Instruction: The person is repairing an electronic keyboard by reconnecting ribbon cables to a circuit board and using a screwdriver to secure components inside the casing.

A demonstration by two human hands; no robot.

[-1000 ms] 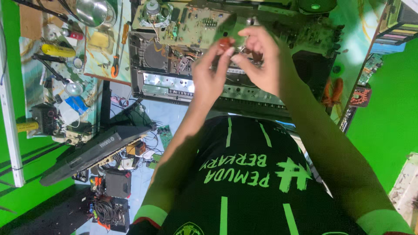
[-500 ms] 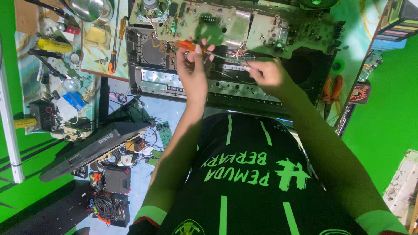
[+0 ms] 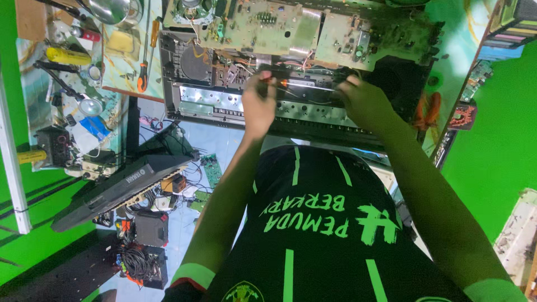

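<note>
My left hand [image 3: 260, 103] grips a screwdriver [image 3: 305, 85] by its orange and black handle. The thin shaft runs right, across the opened keyboard chassis [image 3: 212, 106]. My right hand [image 3: 363, 100] sits at the shaft's tip, over the dark inner part of the chassis. Its fingers are curled down and hidden behind the back of the hand. Green circuit boards [image 3: 263, 25] with wires lie along the far side of the chassis. My black shirt with green print fills the lower middle of the view.
A workbench [image 3: 120, 61] at left carries an orange-handled screwdriver [image 3: 146, 53], a yellow tube [image 3: 67, 56], a lamp and small tools. A black keyboard [image 3: 120, 187] leans below it, above loose cables and parts on the floor. Green walls stand at both sides.
Both hands were together near the circuit boards a second ago. They have since moved apart and come down over the chassis, with the screwdriver now lying between them.
</note>
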